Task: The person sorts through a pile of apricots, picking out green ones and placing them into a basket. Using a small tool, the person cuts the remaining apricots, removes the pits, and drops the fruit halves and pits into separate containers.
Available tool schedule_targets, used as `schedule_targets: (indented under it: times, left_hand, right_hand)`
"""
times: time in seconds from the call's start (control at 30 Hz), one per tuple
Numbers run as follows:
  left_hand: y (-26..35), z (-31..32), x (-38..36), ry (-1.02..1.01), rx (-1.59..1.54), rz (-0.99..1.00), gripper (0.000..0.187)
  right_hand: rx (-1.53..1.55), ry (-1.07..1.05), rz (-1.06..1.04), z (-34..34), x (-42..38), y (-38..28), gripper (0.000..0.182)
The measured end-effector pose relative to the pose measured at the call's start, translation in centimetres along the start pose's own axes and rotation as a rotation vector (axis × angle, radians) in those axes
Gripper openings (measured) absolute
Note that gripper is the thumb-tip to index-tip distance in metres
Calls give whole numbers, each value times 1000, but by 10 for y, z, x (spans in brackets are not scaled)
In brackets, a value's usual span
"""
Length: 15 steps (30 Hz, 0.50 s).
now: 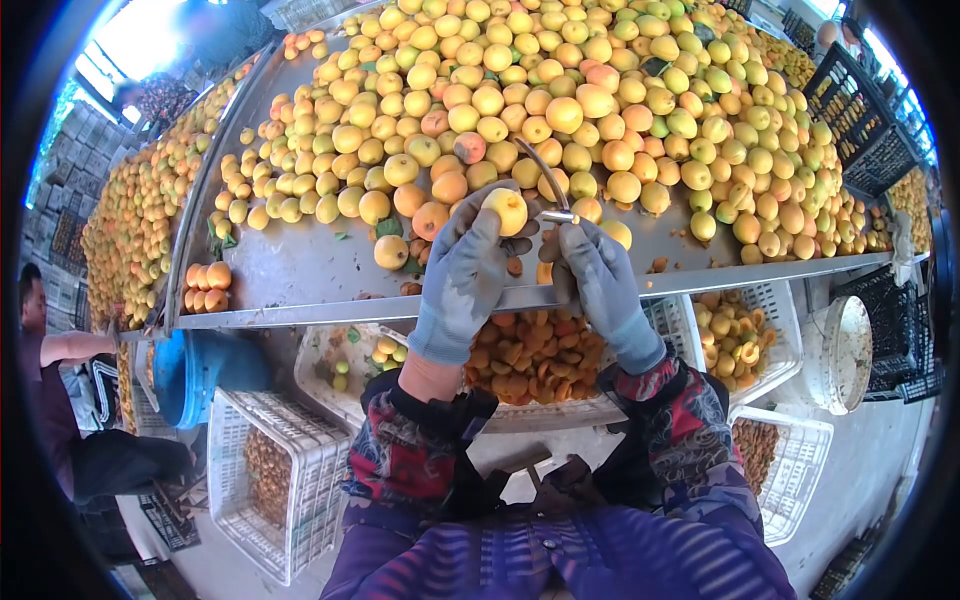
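Observation:
In the head view, my gloved left hand (468, 262) is closed around a yellow apricot (507, 211), lifted over the front edge of the metal table (330, 270). My gloved right hand (594, 262) grips a small curved knife (545, 172) by its handle, the blade pointing up and to the left. The blade is just right of the apricot. Below both hands stands a crate filled with halved orange apricots (535, 362). Whole apricots (480, 100) lie heaped on the table beyond my hands.
White crates (285, 415) and a blue bucket (205, 375) stand below the table on the left. A white bucket (843, 355) and black crates (850, 110) are at right. Another person (65, 400) sits at far left. A small group of apricots (207, 288) lies at the table's left corner.

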<state>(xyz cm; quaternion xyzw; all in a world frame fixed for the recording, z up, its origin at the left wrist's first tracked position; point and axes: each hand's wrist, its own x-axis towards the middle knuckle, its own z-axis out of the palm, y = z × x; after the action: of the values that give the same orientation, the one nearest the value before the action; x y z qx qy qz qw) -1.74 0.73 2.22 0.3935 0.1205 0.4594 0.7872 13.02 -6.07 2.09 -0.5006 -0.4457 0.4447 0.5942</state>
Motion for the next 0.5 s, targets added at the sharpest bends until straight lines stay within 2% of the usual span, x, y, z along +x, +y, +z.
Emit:
schedule_targets:
  times: [0.07,0.17,0.5]
  left_hand:
    - [-1,-4,2,-21,-34,7,41]
    - [-4,-1,2,-15,-47,34,44]
    - [-2,3,-1,-44,8,41,45]
  right_hand:
    - [24,-88,127,2,-6,-22,44]
    - [-20,-215,149,1,-8,-23,43]
    - [15,-184,124,7,-11,-13,40]
